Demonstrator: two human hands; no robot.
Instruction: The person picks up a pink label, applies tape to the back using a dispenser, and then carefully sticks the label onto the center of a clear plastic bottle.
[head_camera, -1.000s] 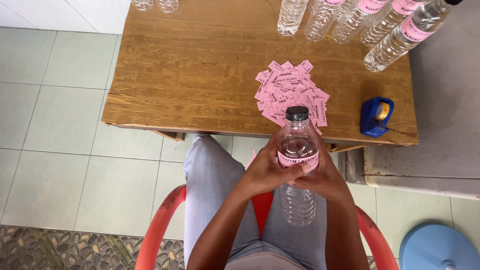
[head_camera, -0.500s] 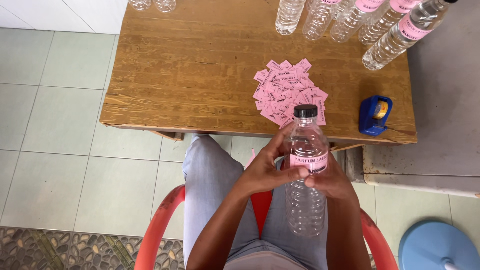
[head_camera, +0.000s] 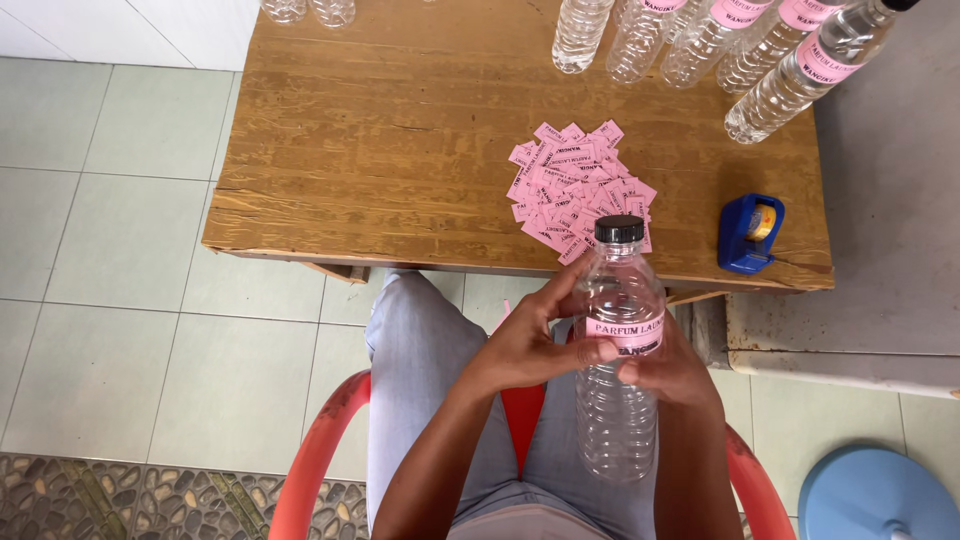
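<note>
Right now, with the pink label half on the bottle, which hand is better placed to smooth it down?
Probably the left hand: its thumb lies across the pink label, while the right hand sits behind the bottle, supporting it.

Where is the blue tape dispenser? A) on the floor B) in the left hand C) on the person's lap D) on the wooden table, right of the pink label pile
D: the blue tape dispenser sits on the wooden table, right of the pink label pile, while both hands hold a bottle.

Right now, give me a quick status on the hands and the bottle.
Left hand and right hand both grip the clear bottle. Pink label on it. Nothing in the way.
</note>
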